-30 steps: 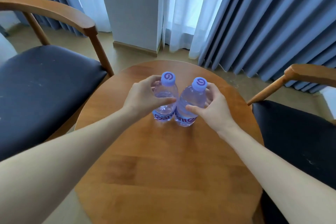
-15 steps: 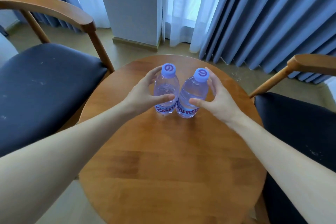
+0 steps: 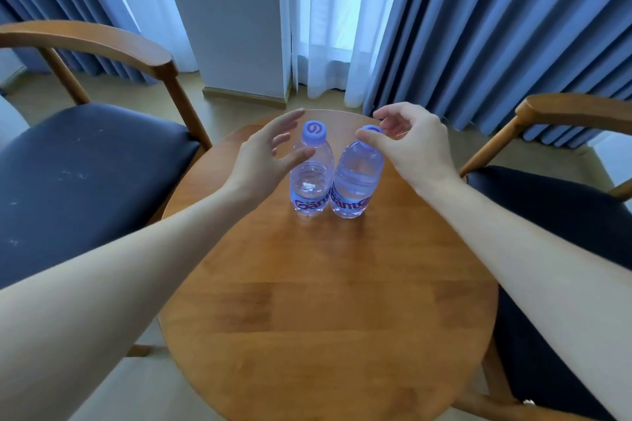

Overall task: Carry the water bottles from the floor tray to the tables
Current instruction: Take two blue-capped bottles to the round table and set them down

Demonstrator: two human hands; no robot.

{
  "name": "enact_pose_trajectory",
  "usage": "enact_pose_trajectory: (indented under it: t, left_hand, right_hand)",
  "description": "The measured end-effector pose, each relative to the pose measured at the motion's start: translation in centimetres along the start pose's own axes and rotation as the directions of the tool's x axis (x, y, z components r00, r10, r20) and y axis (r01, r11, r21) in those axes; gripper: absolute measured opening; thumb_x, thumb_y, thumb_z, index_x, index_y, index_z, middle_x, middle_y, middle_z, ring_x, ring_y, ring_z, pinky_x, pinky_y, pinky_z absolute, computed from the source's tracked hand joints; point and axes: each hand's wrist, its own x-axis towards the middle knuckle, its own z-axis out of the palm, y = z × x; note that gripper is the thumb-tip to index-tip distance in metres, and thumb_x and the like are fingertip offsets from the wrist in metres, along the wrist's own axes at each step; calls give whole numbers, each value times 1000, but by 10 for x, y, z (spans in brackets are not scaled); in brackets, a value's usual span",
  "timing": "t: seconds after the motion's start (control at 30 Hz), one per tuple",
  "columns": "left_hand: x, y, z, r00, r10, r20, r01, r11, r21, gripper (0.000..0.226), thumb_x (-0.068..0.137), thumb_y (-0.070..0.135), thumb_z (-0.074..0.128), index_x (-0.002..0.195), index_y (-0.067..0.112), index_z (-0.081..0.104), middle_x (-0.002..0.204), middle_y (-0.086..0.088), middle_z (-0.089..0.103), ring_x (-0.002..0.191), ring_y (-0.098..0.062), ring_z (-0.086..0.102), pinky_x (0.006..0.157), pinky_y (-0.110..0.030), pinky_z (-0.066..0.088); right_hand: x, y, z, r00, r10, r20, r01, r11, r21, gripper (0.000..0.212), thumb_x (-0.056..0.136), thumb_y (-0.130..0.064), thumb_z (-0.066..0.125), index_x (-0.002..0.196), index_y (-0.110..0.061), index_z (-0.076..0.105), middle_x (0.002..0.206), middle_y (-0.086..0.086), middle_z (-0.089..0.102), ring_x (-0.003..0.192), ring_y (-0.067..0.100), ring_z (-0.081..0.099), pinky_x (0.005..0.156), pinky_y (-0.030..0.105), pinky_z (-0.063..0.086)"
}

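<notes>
Two water bottles (image 3: 328, 178) are standing upright, touching, near the tabletop's (image 3: 325, 301) far edge. The left hand (image 3: 265, 155) is hovering wide, empty. The right hand (image 3: 410, 143) is pinching one cap loosely; dragging it risks toppling both.

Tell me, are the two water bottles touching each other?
Touching: the head view shows left bottle and right bottle pressed together at their labels, no table between.

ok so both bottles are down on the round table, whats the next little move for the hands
Probably draw both hands back. The left bottle and right bottle stand upright, side by side on the round table. The left hand is open and clear of its bottle; the right hand has its fingers loose by the cap, no grip showing.
</notes>
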Motion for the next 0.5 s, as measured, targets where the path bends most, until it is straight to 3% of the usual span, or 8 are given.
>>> enact_pose_trajectory:
  t: [0.07, 0.23, 0.37, 0.5]
  left_hand:
    - [5, 7, 1, 1000, 18, -5, -18, 1000, -17, 56, 81, 25, 70, 133, 30, 48, 125, 11, 56, 114, -4, 53, 96, -20, 40]
    - [10, 13, 5, 999, 33, -36, -35, 998, -56, 35, 79, 17, 73, 113, 17, 64, 107, 3, 68, 102, -11, 65, 97, -34, 50]
    - [10, 10, 5, 997, 31, -64, -36, 996, -81, 34, 77, 14, 74, 109, 17, 65, 106, 1, 69, 100, -12, 66, 94, -33, 52]
    - [7, 10, 8, 994, 34, -105, -42, 997, -68, 35, 77, 16, 74, 110, 17, 64, 104, 3, 69, 98, -8, 66, 90, -26, 53]
  right_hand:
    - [0, -2, 0, 1000, -8, 7, 8, 1000, -27, 37, 67, -33, 82, 96, -14, 69, 89, 4, 66, 79, 11, 56, 67, 4, 40]
    - [-2, -1, -2, 1000, -2, 22, 4, 997, -79, 37, 67, -29, 82, 98, -13, 71, 88, -1, 67, 77, 9, 57, 66, 2, 40]
    - [-3, 0, -2, 999, -19, 39, 21, 998, -59, 31, 70, -23, 80, 98, -13, 71, 88, 0, 67, 76, 8, 57, 71, 9, 44]
    - [0, 1, -3, 998, -20, 64, 22, 999, -32, 30, 71, -18, 79, 100, -13, 71, 88, -2, 66, 72, 1, 55, 71, 3, 42]
